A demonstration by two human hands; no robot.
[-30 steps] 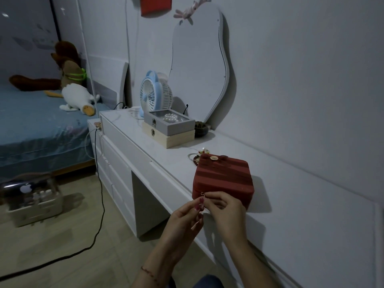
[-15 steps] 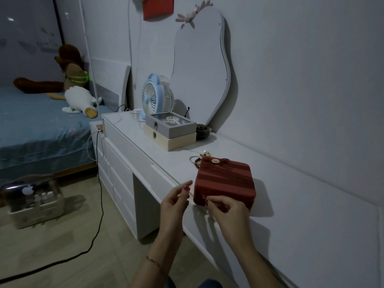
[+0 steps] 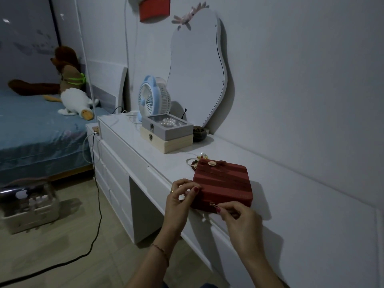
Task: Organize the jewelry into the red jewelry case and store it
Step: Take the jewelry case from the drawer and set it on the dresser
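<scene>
The red jewelry case (image 3: 223, 185) lies closed on the white dresser top (image 3: 291, 204), near its front edge. My left hand (image 3: 181, 196) grips the case's near left corner with curled fingers. My right hand (image 3: 236, 215) pinches the small gold zipper pull (image 3: 213, 204) at the case's front side. A round pale ring (image 3: 211, 163) and a dark piece sit on the lid's far edge. Loose bracelets and beads (image 3: 194, 161) lie on the dresser just behind the case.
A grey box with pearls (image 3: 167, 126) is stacked on a wooden box (image 3: 166, 142) further back, beside a blue fan (image 3: 152, 98), a dark bowl (image 3: 199, 133) and a wavy mirror (image 3: 197, 65). A black cable (image 3: 97, 225) crosses the floor at left.
My left hand let go of the zipper pull, swung out to the left, then came back onto the case's left corner. My right hand kept its pinch at the front.
</scene>
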